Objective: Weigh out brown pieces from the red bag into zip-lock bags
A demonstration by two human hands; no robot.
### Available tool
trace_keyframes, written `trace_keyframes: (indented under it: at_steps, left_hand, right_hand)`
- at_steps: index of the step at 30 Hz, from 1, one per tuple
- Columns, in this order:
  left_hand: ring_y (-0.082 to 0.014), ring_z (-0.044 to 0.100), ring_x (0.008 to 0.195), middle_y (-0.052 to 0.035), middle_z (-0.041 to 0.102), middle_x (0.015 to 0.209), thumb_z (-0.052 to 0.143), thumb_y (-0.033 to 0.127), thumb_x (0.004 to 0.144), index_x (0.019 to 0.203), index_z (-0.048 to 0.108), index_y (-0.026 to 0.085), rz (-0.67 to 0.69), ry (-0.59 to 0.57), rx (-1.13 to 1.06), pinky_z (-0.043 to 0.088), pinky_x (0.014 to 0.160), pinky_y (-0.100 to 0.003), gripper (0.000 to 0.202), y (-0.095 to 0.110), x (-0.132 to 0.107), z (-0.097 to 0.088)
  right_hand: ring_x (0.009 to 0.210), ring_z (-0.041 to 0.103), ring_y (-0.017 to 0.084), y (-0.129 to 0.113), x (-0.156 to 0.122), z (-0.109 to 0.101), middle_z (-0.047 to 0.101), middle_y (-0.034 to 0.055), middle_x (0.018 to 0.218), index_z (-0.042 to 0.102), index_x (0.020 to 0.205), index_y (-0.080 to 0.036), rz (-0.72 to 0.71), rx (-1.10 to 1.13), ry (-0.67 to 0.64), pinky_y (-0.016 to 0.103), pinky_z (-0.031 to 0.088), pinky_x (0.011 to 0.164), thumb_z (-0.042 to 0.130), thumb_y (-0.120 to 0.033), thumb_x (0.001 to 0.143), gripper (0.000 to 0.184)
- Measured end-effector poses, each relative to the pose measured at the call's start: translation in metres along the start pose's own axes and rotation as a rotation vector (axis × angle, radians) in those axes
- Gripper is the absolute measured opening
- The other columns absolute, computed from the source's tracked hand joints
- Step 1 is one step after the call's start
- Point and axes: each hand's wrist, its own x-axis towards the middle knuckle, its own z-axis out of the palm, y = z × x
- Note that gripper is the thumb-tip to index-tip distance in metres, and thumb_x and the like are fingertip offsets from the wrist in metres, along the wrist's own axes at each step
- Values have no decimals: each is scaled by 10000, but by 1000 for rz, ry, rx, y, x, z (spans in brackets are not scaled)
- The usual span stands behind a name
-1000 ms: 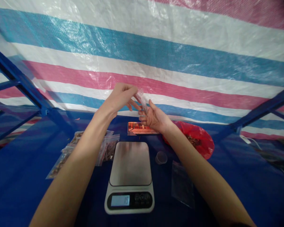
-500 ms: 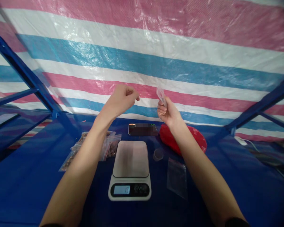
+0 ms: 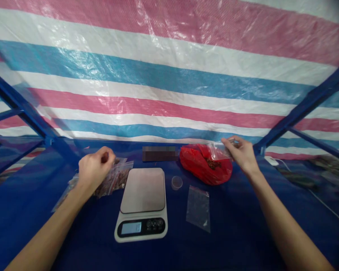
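My right hand (image 3: 241, 153) is closed on a clear plastic bag (image 3: 216, 150), which it holds at the right side of an opened red plastic bag (image 3: 199, 171). Brown bits show in the red bag's mouth. On the left, my left hand (image 3: 95, 167) is curled shut over a pile of clear zip bags (image 3: 120, 178) with brown contents; whatever its fingers may hold is hidden. Between the hands stands a white kitchen scale (image 3: 143, 190) with a bare plate and a lit display.
A small clear cup (image 3: 176, 183) stands right of the scale, and a flat clear zip bag (image 3: 198, 208) lies in front of it. Behind the scale is a dark flat box (image 3: 159, 154). Blue frame bars (image 3: 296, 113) and a striped sheet (image 3: 158, 86) bound the blue table.
My right hand has moved right and down with the clear bag, uncovering the red bag. My left hand has lowered leftward to the bag pile. The view has shifted slightly right.
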Motion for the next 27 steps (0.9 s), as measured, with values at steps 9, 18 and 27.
trace_keyframes:
  at_steps: [9, 18, 27]
  left_hand:
    - [-112, 571, 459, 28, 618, 524, 564, 355, 902, 707, 693, 192, 259, 196, -79, 386, 536, -224, 285, -10, -12, 16]
    - [-82, 557, 434, 63, 608, 507, 577, 319, 889, 713, 709, 203, 267, 261, -80, 414, 512, -184, 248, -8, -10, 5]
    - [-102, 560, 484, 39, 606, 545, 567, 340, 908, 776, 718, 182, 229, 267, -46, 426, 572, -216, 255, -15, -8, -1]
  right_hand:
    - [578, 673, 227, -2, -4, 13, 725, 38, 684, 716, 1021, -223, -207, -356, -292, 321, 496, 565, 730, -741, 793, 565]
    - [804, 760, 271, 14, -31, 28, 820, 69, 918, 833, 883, -235, 14, -13, -288, 371, 603, 736, 789, -596, 815, 370]
    - [767, 699, 249, 13, -32, 36, 765, 58, 846, 775, 822, -243, -286, -274, 47, 369, 539, 725, 697, -455, 939, 254]
